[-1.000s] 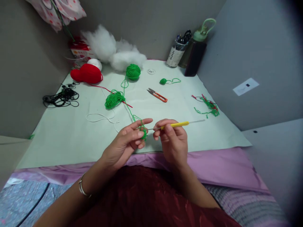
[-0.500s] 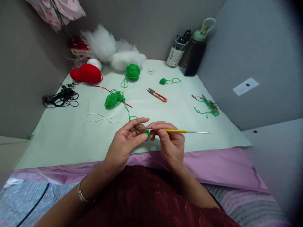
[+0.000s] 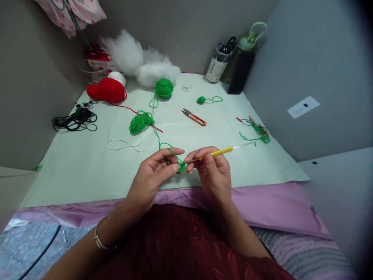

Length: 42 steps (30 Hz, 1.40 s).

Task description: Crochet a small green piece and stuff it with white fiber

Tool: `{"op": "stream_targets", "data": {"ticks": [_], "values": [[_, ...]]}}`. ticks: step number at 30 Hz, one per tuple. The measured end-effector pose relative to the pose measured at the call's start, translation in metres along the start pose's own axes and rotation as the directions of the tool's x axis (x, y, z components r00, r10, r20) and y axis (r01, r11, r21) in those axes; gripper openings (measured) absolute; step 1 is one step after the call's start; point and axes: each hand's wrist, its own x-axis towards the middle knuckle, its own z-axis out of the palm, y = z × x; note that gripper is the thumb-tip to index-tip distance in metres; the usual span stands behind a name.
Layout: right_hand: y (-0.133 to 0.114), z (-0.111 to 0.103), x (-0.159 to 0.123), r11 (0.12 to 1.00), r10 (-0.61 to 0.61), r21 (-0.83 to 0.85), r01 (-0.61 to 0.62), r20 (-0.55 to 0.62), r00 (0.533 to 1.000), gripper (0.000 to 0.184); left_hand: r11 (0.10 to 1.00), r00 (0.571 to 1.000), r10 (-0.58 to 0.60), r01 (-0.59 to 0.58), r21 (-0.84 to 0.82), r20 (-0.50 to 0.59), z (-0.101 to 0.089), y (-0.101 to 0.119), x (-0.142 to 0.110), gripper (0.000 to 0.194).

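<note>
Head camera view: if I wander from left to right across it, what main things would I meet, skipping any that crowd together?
Tangle of black cord → left hand → small green yarn piece → right hand → pile of yarn scraps → white wall plate.

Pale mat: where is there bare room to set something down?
Bare: the front left, with the black cord behind it and the left hand to its right; also between the orange snips and the yarn scraps. Crowded: the back left, where red yarn, white stuffing and a green ball bunch together.
</note>
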Motion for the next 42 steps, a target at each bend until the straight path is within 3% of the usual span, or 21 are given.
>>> {"op": "stream_targets", "data": {"ticks": [10,15,22,24,27,30,32,34,38,40,42], "values": [[-0.006,0.0,-0.01,0.918,-0.246,-0.3,0.26,0.085,0.966,0.02,0.981,0.992,0.12,-0.113,0.159,-0.036,-0.001,0.001,-0.002,0.022],[-0.006,0.002,-0.011,0.799,-0.376,-0.428,0.423,0.193,0.906,0.021,0.942,0.976,0.205,-0.175,0.286,-0.078,0.002,0.004,-0.004,0.021],[0.001,0.004,-0.013,0.685,-0.449,-0.524,0.507,0.244,0.859,0.024,0.898,0.933,0.336,-0.275,0.343,-0.132,0.004,-0.001,-0.008,0.022],[0.006,0.003,-0.016,0.615,-0.494,-0.572,0.543,0.258,0.83,0.032,0.941,0.952,0.265,-0.22,0.258,-0.154,0.006,0.0,-0.007,0.029],[0.011,0.002,-0.022,0.501,-0.481,-0.665,0.554,0.319,0.817,0.05,0.998,0.993,0.053,-0.054,-0.013,-0.106,0.007,0.003,-0.004,0.041],[0.009,0.002,-0.023,0.444,-0.468,-0.699,0.561,0.353,0.81,0.057,0.958,0.987,-0.161,0.159,-0.238,0.012,0.005,0.008,0.0,0.042],[0.006,0.003,-0.021,0.505,-0.497,-0.66,0.556,0.304,0.813,0.047,0.931,0.972,-0.228,0.235,-0.28,0.057,0.003,0.01,0.002,0.042],[0.002,0.004,-0.018,0.636,-0.483,-0.589,0.5,0.201,0.852,0.035,0.939,0.976,-0.213,0.219,-0.264,0.049,0.002,0.011,0.002,0.041],[-0.005,0.004,-0.012,0.913,-0.28,-0.321,0.253,-0.042,0.959,0.021,0.979,0.992,-0.127,0.122,-0.166,-0.014,0.003,0.012,0.001,0.036],[-0.006,0.005,-0.01,0.971,-0.176,-0.173,0.162,-0.066,0.982,0.019,0.986,0.995,-0.099,0.096,-0.137,-0.009,0.004,0.011,-0.001,0.034],[-0.005,0.007,-0.007,0.982,-0.145,-0.129,0.14,-0.025,0.989,0.016,0.989,0.996,-0.081,0.083,-0.119,0.022,0.005,0.008,-0.001,0.034]]}}
